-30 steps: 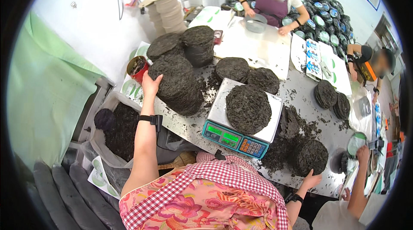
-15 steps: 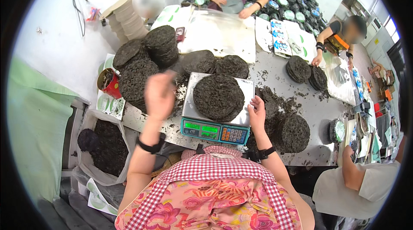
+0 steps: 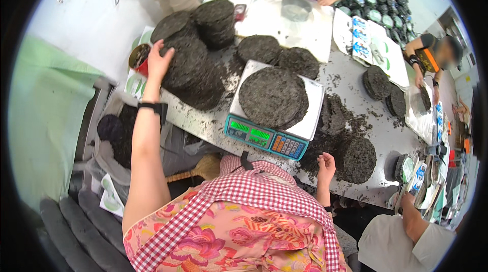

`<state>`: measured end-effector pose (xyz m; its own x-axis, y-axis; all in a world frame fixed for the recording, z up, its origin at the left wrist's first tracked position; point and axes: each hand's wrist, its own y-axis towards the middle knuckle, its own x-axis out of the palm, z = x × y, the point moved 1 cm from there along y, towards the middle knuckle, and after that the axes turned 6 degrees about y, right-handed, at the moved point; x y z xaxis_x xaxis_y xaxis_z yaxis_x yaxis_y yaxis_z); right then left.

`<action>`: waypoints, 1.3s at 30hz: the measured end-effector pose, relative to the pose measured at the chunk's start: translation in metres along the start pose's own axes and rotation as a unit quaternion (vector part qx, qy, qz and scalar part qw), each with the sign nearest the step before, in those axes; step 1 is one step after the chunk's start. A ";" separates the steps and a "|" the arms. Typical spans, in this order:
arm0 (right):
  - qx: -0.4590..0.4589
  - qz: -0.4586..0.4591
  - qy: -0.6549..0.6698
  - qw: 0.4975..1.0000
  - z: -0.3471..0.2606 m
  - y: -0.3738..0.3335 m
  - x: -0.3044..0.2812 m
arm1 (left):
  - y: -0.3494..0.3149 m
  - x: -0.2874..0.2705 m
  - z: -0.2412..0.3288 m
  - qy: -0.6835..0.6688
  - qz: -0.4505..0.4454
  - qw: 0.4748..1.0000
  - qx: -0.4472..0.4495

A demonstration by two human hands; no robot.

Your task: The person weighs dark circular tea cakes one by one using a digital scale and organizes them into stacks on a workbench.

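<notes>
Dark round cakes that look like dried seaweed lie on the metal table. One cake (image 3: 273, 97) rests on the steel pan of a teal digital scale (image 3: 265, 137) in front of me. My left hand (image 3: 158, 63) reaches out at the left, fingers apart and holding nothing, between a red can (image 3: 144, 67) and a tall stack of cakes (image 3: 190, 76). Whether its fingertips touch the stack, I cannot tell. Low on the right, my right hand (image 3: 326, 166) hangs by the table edge, empty, its fingers loosely bent, near another stack (image 3: 359, 160).
More stacks (image 3: 214, 24) stand behind the left one. Loose crumbs (image 3: 351, 119) litter the table right of the scale. A lined bag of dark material (image 3: 123, 140) sits at lower left. Co-workers stand across the table and at the right, one holding a cake (image 3: 425, 98).
My left hand has moved left and away from the scale to the red can and stack. The right hand has left the scale's edge and dropped toward me. The view has shifted and tilted.
</notes>
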<state>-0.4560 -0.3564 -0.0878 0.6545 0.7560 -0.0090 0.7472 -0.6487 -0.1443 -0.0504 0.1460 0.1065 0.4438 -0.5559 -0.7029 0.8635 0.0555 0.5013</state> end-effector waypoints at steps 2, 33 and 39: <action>-0.011 -0.019 -0.001 1.000 -0.004 -0.004 0.004 | -0.006 0.005 -0.058 -0.033 -0.071 0.993 -0.084; 0.083 0.171 -0.460 0.867 -0.022 0.167 0.008 | -0.182 0.134 0.151 -0.216 -0.139 0.965 -0.048; 0.134 -0.039 -0.384 0.913 -0.025 0.168 -0.005 | -0.154 0.112 0.182 -0.220 -0.129 0.967 0.023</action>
<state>-0.3309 -0.4712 -0.0869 0.2501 0.7039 -0.6648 0.6653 -0.6238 -0.4102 -0.1773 -0.0761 0.0421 0.0607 -0.8458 -0.5301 0.9157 -0.1642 0.3668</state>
